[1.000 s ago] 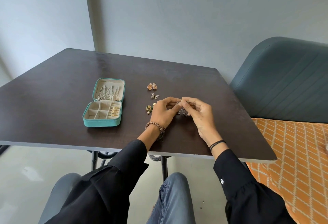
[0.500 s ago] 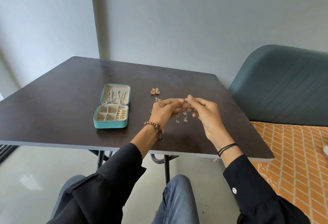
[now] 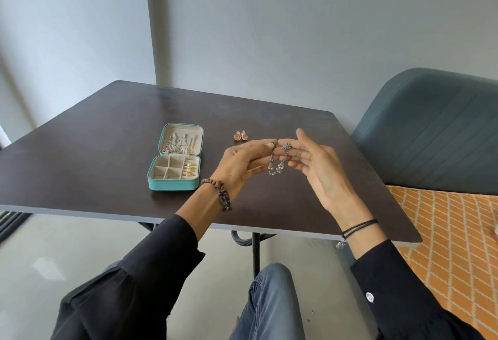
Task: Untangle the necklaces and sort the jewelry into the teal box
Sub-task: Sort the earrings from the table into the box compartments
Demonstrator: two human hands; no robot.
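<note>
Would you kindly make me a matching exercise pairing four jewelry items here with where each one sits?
Things:
1. silver drop earrings
2. orange stud pair
3. gold pieces
4. silver chains

Places:
A. in the open lid of the teal box
B. lying on the table beside the box
C. pinched between left hand and right hand, above the table
D. in the box tray's right-side slots

Pairs: 1-C, 2-B, 3-D, 4-A

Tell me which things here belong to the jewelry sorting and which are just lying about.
Job: open teal jewelry box; silver beaded drop earrings, pinched by left hand and right hand; small orange stud earrings.
Lying about: blue-grey padded chair; orange lattice-patterned fabric.
</note>
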